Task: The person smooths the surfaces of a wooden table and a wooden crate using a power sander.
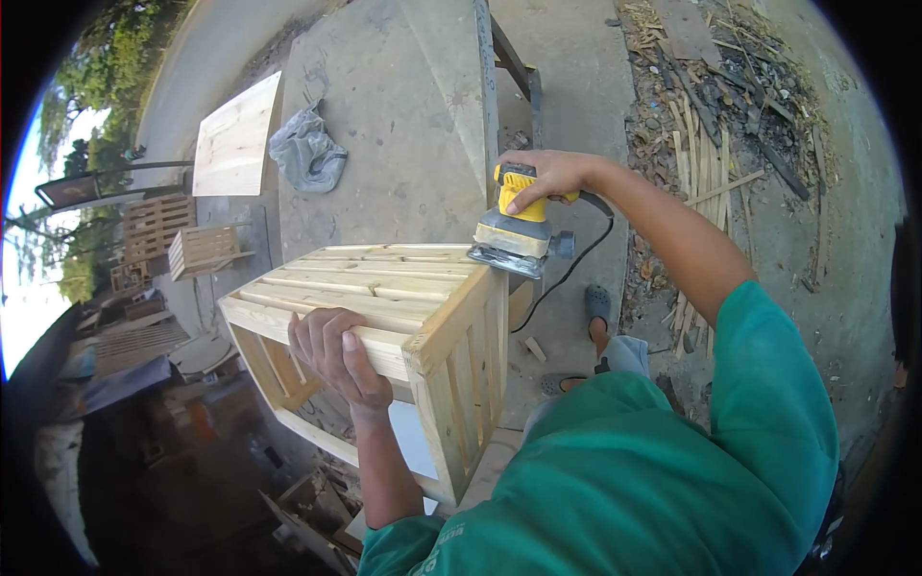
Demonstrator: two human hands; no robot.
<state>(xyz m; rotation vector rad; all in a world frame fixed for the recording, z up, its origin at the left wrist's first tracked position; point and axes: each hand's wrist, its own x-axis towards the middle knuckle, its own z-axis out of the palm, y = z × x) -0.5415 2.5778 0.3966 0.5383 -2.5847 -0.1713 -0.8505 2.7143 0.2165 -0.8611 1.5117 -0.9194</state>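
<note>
A slatted wooden crate (384, 312) of pale timber stands in front of me, tilted in the view. My left hand (338, 350) is closed over its near top rail, fingers on the upper face and thumb toward the corner. In my right hand (552, 178) is a yellow and grey electric sander (517, 226), gripped from above. The sander's flat pad rests at the crate's far right top corner. A black cord (576, 264) runs from the sander and curves down beside the crate.
A grey cloth (308, 149) and a wide wooden panel (237, 139) lie beyond the crate. Scrap wood strips (706, 173) cover the ground at right. Another slatted crate (204, 250) stands at left. A metal table edge (486, 96) runs away from me.
</note>
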